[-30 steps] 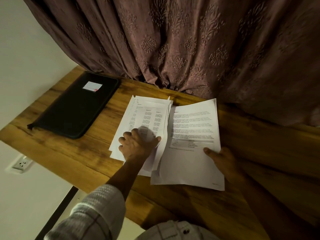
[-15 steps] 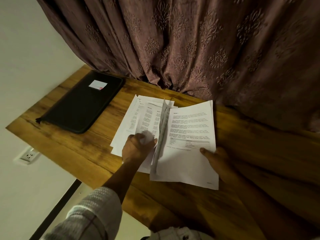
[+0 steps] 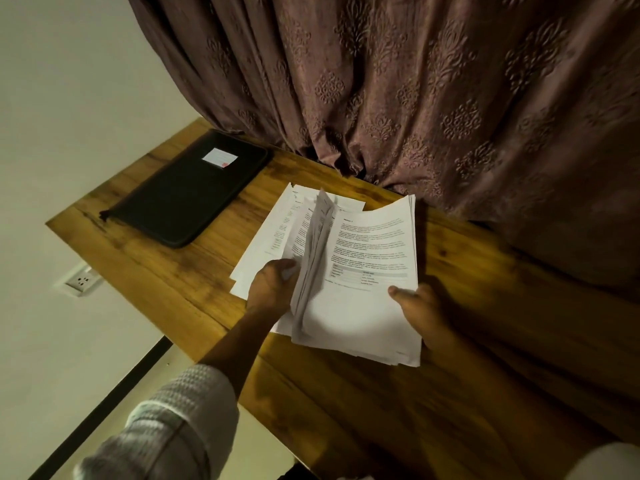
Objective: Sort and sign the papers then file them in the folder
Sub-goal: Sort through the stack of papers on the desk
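The tabletop [image 3: 346, 393] is made of grained wood with a faint varnished sheen. The papers [image 3: 363, 306] are seen as matt white printed sheets. The folder [image 3: 183, 202] is covered in matt black material. The curtain [image 3: 415, 98] is woven cloth, embossed and slightly lustrous. The sleeve [image 3: 180, 420] is knitted in a rough waffle texture.

Home rm: embossed curtain [image 3: 433, 98], wood desk [image 3: 485, 323], wall socket [image 3: 82, 280].

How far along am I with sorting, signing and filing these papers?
Nothing looks finished. Sorting is in hand: the left hand holds sheets on edge beside the stack the right hand grips. Signing and filing remain: no pen shows, and the black folder lies closed.
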